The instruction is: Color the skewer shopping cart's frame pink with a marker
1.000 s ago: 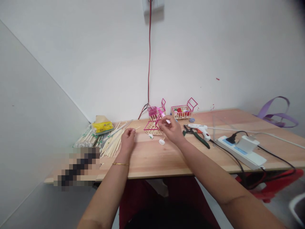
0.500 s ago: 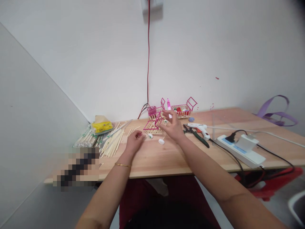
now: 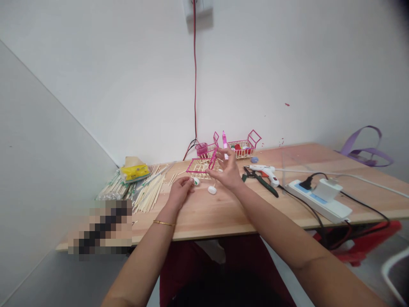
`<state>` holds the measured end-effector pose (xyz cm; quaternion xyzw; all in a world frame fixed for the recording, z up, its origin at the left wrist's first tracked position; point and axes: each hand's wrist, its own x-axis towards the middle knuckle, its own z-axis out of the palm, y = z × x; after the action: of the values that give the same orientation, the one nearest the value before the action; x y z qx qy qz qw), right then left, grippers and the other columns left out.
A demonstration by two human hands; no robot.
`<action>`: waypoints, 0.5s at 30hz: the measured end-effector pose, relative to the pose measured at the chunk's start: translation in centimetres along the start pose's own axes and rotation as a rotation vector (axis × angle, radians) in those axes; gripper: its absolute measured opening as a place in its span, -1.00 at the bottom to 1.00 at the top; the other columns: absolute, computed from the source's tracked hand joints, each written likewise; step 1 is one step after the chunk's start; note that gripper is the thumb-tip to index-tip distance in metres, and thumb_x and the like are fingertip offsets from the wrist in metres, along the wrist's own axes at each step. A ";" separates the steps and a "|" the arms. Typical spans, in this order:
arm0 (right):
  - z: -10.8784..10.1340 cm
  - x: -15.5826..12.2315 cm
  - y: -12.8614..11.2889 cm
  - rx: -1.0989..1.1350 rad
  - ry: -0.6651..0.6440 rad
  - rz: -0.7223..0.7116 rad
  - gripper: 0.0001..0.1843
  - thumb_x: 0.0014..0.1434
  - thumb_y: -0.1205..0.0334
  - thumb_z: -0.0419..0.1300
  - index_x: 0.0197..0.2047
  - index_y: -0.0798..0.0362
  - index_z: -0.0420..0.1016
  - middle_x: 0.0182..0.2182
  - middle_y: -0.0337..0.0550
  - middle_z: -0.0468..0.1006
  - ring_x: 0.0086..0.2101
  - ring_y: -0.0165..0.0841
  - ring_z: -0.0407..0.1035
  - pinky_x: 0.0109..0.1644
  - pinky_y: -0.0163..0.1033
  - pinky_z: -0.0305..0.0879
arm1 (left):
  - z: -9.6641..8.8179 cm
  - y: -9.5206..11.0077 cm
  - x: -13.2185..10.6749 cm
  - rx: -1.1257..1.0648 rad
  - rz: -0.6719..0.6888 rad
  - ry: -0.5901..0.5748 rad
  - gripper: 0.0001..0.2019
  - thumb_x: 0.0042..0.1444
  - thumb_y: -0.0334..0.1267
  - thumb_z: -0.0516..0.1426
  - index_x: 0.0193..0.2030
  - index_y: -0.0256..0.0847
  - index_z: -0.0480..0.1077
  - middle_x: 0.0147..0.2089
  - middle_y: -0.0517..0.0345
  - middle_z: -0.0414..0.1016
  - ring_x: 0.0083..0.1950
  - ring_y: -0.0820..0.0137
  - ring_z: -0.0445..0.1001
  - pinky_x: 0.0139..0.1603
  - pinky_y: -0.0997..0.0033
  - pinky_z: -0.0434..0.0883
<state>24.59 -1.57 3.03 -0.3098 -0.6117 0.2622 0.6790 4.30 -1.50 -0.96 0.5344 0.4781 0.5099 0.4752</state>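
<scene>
1. At the centre of the frame we see the small stick cart (image 3: 198, 173): rim and handle already pink, slats pale and bare, rounded white wheels (image 3: 212, 190) on its near side.
2. We judge its colouring well advanced; whether every hidden face is covered, we cannot tell.
3. Our left hand (image 3: 180, 192) curls loosely, fingertips at the left wheel; we cannot tell whether they pinch it.
4. Our right hand (image 3: 228, 172) parts thumb and forefinger beside the handle, a slim, glossy pink marker (image 3: 224, 140) seemingly tucked among its fingers.
5. Right of centre, the pink-rimmed basket (image 3: 253, 152), filled with bright pieces, looks more complete.
6. Left of centre, thin, straight loose sticks (image 3: 149, 195) fan over the grained wooden table (image 3: 204, 221).
</scene>
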 end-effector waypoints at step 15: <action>0.6 -0.5 -1.3 0.137 -0.003 -0.062 -0.16 -0.20 0.06 0.50 0.02 -0.14 0.05 0.19 0.00 0.15 0.19 -0.18 0.23 0.28 0.07 0.25 | 0.0 1.3 -0.7 -0.347 -0.101 -0.179 -0.72 -0.14 -0.24 0.36 -0.28 -0.28 0.46 -0.27 0.11 0.54 -0.28 0.45 0.53 -0.37 0.53 0.48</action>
<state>23.95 -2.76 3.72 -0.2428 -0.6027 0.2827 0.7056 4.28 -2.33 0.25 0.4630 0.3653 0.5106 0.6257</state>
